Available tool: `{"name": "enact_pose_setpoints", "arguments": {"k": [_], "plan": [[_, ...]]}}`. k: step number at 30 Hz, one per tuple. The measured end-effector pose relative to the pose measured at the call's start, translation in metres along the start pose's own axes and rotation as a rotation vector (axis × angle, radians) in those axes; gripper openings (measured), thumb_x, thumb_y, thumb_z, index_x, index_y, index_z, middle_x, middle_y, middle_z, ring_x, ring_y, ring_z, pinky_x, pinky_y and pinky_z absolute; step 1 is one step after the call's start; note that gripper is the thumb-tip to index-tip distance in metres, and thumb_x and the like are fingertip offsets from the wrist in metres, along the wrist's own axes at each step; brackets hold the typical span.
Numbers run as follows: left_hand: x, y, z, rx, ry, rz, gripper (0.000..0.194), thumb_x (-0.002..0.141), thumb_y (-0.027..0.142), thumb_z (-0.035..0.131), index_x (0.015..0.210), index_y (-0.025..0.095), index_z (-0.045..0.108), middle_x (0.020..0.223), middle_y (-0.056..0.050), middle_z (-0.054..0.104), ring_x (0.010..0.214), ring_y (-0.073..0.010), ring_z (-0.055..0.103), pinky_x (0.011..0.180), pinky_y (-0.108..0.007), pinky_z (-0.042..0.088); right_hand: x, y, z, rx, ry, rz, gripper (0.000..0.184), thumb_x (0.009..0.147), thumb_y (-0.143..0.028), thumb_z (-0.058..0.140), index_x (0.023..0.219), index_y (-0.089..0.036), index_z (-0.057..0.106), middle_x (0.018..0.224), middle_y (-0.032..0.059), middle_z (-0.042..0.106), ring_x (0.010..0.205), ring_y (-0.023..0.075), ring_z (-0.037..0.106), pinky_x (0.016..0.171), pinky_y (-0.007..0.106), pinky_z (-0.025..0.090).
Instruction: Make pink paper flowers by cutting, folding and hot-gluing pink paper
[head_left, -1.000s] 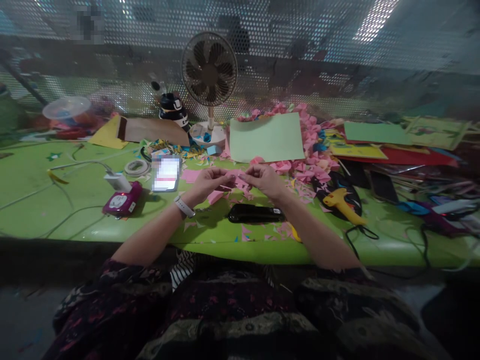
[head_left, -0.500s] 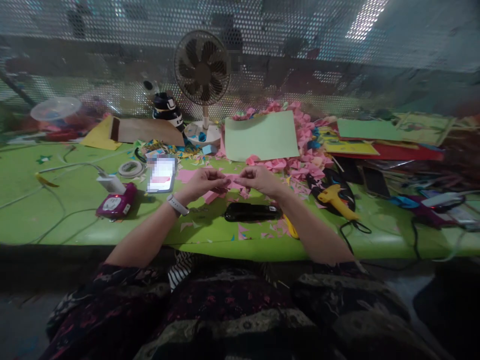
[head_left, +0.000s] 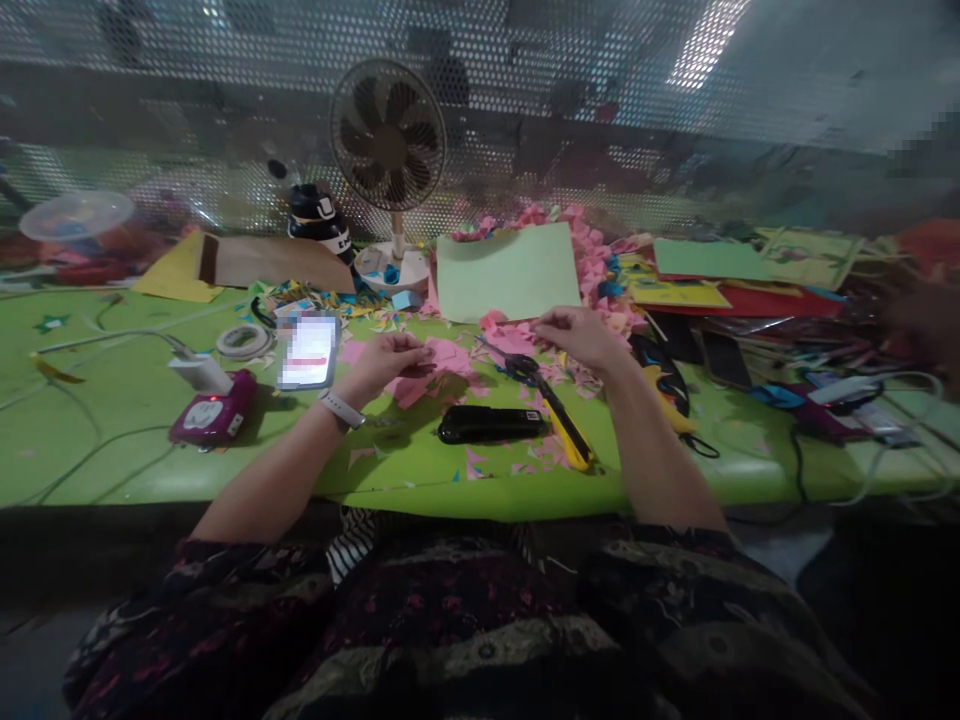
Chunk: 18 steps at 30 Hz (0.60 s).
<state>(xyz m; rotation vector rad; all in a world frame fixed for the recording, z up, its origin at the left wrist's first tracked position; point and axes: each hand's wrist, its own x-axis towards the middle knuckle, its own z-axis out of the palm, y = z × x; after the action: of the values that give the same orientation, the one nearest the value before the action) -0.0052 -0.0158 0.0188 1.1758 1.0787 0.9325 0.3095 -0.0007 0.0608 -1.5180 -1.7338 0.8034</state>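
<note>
My left hand (head_left: pixel 391 364), with a pale watch strap on the wrist, is closed with its fingertips at pink paper (head_left: pixel 448 356) lying among other pink pieces. My right hand (head_left: pixel 576 335) is raised beside the front of a heap of folded pink paper pieces (head_left: pixel 592 262). Its fingers are bent and close together; whatever they hold is too small to make out. Between my hands lie dark-handled scissors (head_left: pixel 519 366), touching a yellow and black cutter knife (head_left: pixel 568 430). A black stapler (head_left: pixel 491 424) rests in front of them.
A lit phone (head_left: pixel 308 350), tape roll (head_left: pixel 244 341) and purple power adapter (head_left: pixel 214 410) are on the left. Behind stand a fan (head_left: pixel 388 150), black bottle (head_left: pixel 319 222) and pale green sheet (head_left: pixel 510 272). A yellow glue gun (head_left: pixel 667 400), dark phone (head_left: pixel 725 358) and cables lie right.
My hands have parted: the right has moved right towards the pink heap, uncovering the scissors and cutter knife. My left stays by the pink paper. The whole view has shifted slightly.
</note>
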Motion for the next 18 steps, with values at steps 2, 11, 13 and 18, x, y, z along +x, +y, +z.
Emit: {"name": "enact_pose_setpoints", "arguments": {"k": [2, 11, 13, 18], "plan": [[0.000, 0.000, -0.001, 0.003, 0.012, 0.003, 0.020, 0.071, 0.026, 0.082, 0.076, 0.012, 0.068, 0.071, -0.003, 0.070, 0.064, -0.0105, 0.068, 0.069, -0.025, 0.057, -0.008, 0.006, -0.006, -0.202, -0.015, -0.025, 0.022, 0.076, -0.040, 0.069, 0.077, -0.017, 0.068, 0.071, 0.0054, 0.069, 0.065, 0.0167, 0.062, 0.060, 0.029, 0.045], [0.003, -0.005, -0.003, 0.018, -0.070, -0.044, 0.023, 0.069, 0.025, 0.085, 0.076, 0.012, 0.067, 0.071, -0.005, 0.072, 0.064, -0.0120, 0.069, 0.069, -0.026, 0.058, -0.062, -0.015, 0.002, -0.280, -0.284, -0.213, 0.045, 0.079, -0.056, 0.069, 0.106, -0.020, 0.071, 0.103, 0.0104, 0.072, 0.087, 0.0227, 0.065, 0.077, 0.036, 0.051], [0.003, -0.005, -0.003, 0.041, -0.103, -0.088, 0.024, 0.067, 0.024, 0.086, 0.075, 0.012, 0.067, 0.072, -0.006, 0.073, 0.063, -0.0125, 0.069, 0.067, -0.027, 0.058, -0.072, -0.023, 0.027, -0.378, -0.406, -0.331, 0.053, 0.076, -0.055, 0.074, 0.118, -0.023, 0.068, 0.122, 0.0115, 0.067, 0.104, 0.0265, 0.063, 0.087, 0.039, 0.050], [0.001, -0.003, -0.002, 0.092, -0.110, -0.153, 0.026, 0.066, 0.024, 0.087, 0.071, 0.011, 0.066, 0.068, -0.008, 0.072, 0.063, -0.0164, 0.072, 0.061, -0.026, 0.056, -0.073, -0.020, 0.064, -0.521, -0.492, -0.421, 0.032, 0.087, -0.041, 0.067, 0.110, -0.020, 0.069, 0.105, 0.0105, 0.070, 0.100, 0.0266, 0.063, 0.086, 0.036, 0.047]]}}
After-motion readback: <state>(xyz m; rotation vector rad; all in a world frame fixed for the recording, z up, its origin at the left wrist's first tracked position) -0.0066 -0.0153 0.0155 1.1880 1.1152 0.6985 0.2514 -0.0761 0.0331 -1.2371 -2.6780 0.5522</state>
